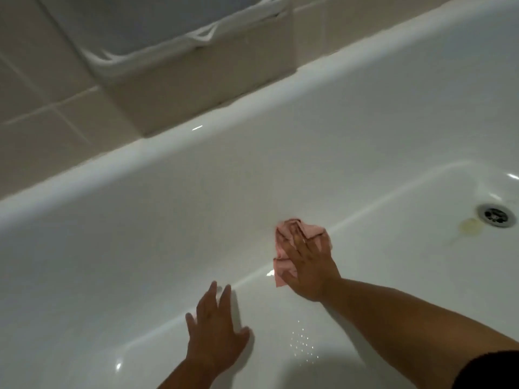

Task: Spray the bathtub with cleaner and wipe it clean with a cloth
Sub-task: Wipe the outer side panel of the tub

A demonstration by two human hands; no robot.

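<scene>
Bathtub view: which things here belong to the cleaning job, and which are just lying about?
In the job: bathtub; pink cloth; right hand pressing the cloth down; left hand flat on the tub floor; yellowish stain.
Just there: tiled wall; boxed tile ledge; drain.

crumpled pink cloth [292,242] lies on the glossy white bathtub [168,214] where far wall meets floor

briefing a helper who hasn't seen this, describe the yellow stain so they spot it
Follow the floor of the white bathtub to the round metal drain. Just left of it in view lies the stain, a faint yellowish blotch, the only discoloured patch on the enamel.
</scene>
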